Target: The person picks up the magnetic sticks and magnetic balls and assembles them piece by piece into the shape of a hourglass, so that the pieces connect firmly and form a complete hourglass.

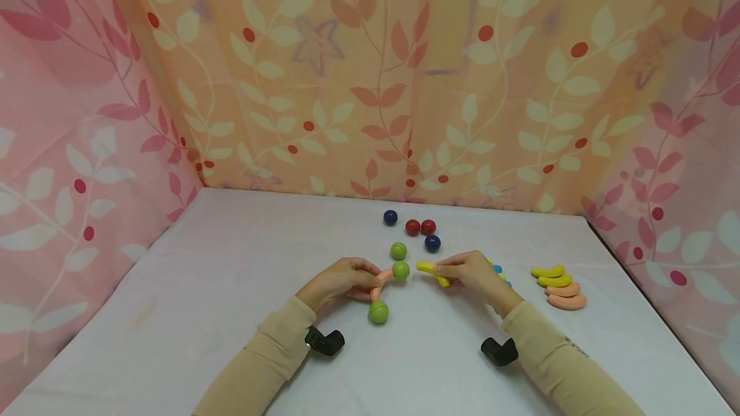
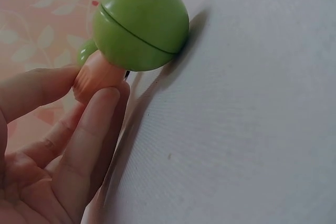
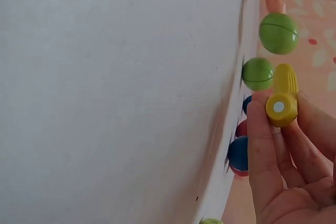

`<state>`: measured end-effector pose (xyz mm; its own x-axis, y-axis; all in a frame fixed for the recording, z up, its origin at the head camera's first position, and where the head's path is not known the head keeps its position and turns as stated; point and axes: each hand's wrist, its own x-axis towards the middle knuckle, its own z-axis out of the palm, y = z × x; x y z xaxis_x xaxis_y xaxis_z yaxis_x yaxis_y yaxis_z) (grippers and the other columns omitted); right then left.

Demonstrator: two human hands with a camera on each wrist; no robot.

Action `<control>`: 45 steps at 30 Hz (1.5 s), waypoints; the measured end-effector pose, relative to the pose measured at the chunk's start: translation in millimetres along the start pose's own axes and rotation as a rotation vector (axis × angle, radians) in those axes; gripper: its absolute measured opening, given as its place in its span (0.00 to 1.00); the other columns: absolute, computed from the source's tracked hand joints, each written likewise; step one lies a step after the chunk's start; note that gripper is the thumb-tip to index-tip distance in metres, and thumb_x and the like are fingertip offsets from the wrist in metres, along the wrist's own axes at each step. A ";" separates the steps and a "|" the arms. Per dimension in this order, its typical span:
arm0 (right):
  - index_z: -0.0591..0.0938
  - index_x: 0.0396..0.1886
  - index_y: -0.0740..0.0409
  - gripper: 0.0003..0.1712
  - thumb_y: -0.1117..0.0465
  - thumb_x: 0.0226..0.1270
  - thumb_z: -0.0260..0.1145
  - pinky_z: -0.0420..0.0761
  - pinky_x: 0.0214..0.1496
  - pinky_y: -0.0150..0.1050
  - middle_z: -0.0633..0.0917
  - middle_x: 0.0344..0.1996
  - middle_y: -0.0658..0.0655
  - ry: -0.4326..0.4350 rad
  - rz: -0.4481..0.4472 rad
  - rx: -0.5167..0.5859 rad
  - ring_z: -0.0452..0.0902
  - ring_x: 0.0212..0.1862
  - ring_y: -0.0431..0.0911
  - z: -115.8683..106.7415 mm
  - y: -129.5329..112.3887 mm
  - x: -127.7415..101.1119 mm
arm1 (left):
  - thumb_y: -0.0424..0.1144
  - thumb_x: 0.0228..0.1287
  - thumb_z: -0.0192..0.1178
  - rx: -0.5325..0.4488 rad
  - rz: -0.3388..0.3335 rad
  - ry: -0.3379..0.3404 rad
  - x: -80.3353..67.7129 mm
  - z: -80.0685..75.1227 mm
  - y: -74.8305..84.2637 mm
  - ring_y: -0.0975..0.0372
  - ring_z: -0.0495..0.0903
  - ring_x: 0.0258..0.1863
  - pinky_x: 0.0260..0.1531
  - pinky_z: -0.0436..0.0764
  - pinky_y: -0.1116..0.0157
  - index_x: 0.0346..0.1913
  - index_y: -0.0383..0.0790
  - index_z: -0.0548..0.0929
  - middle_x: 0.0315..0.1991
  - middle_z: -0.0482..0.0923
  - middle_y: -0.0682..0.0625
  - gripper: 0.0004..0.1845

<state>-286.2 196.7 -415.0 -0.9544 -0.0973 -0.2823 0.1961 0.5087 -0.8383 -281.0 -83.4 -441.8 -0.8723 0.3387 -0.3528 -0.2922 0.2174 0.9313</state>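
Observation:
My left hand (image 1: pixel 347 278) pinches a curved, peach-coloured magnetic piece (image 1: pixel 378 287) between thumb and fingers. A green ball (image 1: pixel 378 312) sits on its near end and another green ball (image 1: pixel 401 269) on its far end. In the left wrist view the near green ball (image 2: pixel 142 24) hides part of the piece. Just to the right, my right hand (image 1: pixel 471 273) pinches a curved yellow piece (image 1: pixel 432 271). The right wrist view shows a pale round disc set in the yellow piece's end (image 3: pixel 278 107). A gap separates the yellow piece from the far green ball.
Behind the hands lie a loose green ball (image 1: pixel 398 250), two red balls (image 1: pixel 413 228) and two dark blue balls (image 1: pixel 432 243). Yellow curved pieces (image 1: pixel 555 280) and peach ones (image 1: pixel 566 302) lie at the right. Blue and yellow parts (image 1: pixel 499 269) are partly hidden behind the right wrist.

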 end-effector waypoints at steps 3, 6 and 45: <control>0.86 0.50 0.65 0.21 0.55 0.64 0.72 0.87 0.41 0.37 0.87 0.41 0.60 0.000 0.013 -0.010 0.81 0.32 0.43 2.9 -1.8 -0.1 | 0.34 0.61 0.68 0.001 0.000 -0.004 0.0 -0.4 -0.7 0.62 0.84 0.34 0.39 0.87 0.65 0.53 0.34 0.81 0.49 0.81 0.42 0.17; 0.86 0.50 0.64 0.21 0.54 0.64 0.72 0.87 0.41 0.36 0.87 0.42 0.60 0.000 0.022 -0.017 0.81 0.33 0.44 5.8 -4.3 -0.3 | 0.35 0.61 0.68 0.004 -0.002 -0.005 -0.2 -0.9 -1.6 0.62 0.84 0.34 0.39 0.87 0.66 0.53 0.35 0.81 0.48 0.81 0.43 0.17; 0.83 0.56 0.68 0.20 0.68 0.63 0.69 0.86 0.50 0.36 0.89 0.45 0.60 -0.266 0.007 0.170 0.86 0.41 0.43 22.3 -10.5 26.3 | 0.35 0.58 0.71 0.180 0.041 0.015 -8.2 -7.5 7.8 0.65 0.83 0.30 0.36 0.86 0.67 0.47 0.32 0.84 0.36 0.87 0.48 0.15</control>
<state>-308.3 169.7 -424.0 -0.8648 -0.3261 -0.3818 0.2589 0.3619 -0.8955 -279.0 -91.4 -431.0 -0.8883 0.3371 -0.3120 -0.1825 0.3643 0.9132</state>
